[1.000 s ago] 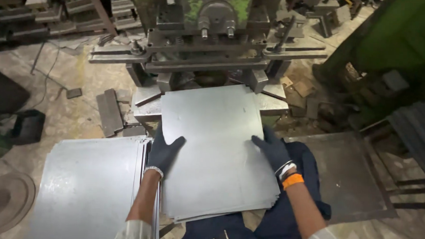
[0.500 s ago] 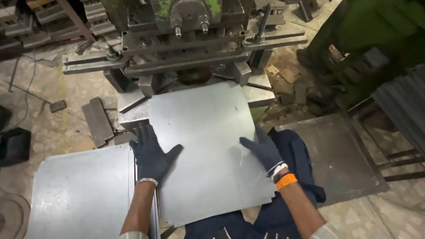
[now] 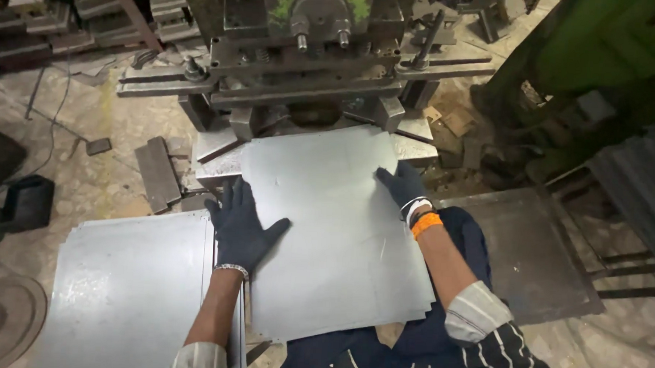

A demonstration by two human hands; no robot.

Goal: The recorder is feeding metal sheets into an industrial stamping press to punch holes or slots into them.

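A grey metal sheet (image 3: 333, 228) lies in front of me, its far edge at the bed of a heavy press machine (image 3: 310, 53). My left hand (image 3: 240, 224), in a dark glove, lies flat with fingers spread on the sheet's left edge. My right hand (image 3: 403, 188), also gloved, with an orange wristband, grips the sheet's right edge. Both hands touch the sheet. It seems to be the top of a thin stack, with more edges showing at its near right corner.
A second pile of grey sheets (image 3: 131, 293) lies at my left. A dark flat metal tray (image 3: 528, 256) sits at my right. A metal block (image 3: 157, 172) and a black box (image 3: 28, 202) lie on the dusty floor. Green machinery (image 3: 600, 63) stands at the far right.
Both hands have slid the sheet farther toward the press, and its far edge now reaches under the machine. My right hand has moved up along the right edge.
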